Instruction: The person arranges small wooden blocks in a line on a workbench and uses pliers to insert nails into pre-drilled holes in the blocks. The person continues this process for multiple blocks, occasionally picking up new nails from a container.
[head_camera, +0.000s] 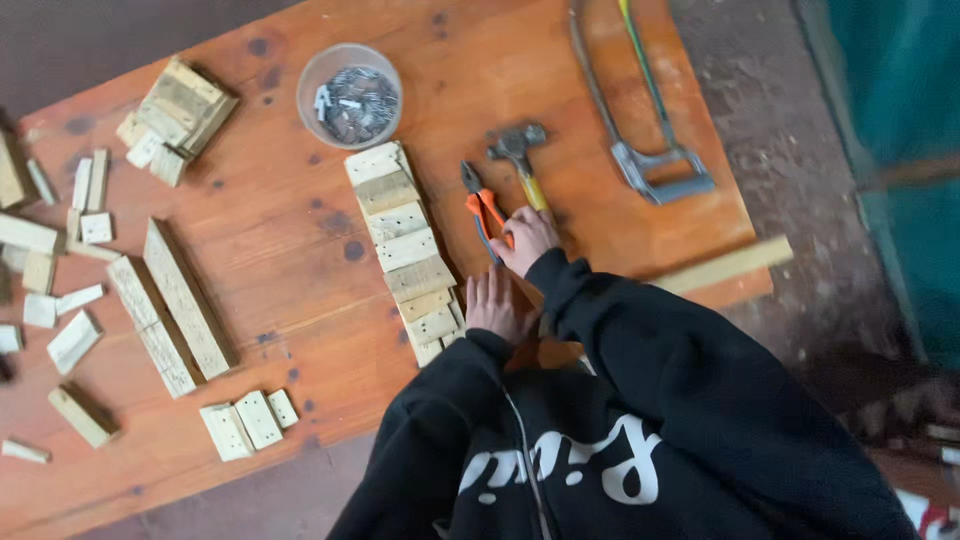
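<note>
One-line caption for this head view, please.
Right hand on orange-handled pliers, left hand beside a row of wooden blocks.

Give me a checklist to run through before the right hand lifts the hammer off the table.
1. Right hand on the hammer handle: ok, fingers rest at its yellow end.
2. Full grip on the handle: cannot tell, the hand hides it.
3. Orange pliers clear of the hammer: not ok, they lie right beside the handle, touching the same hand.
4. Left hand steadying the row of wood blocks: ok, it rests flat beside the row's near end.
5. Cup of nails within view and upright: ok.
6. Hacksaw out of the way: ok, it lies apart from the hammer.
</note>
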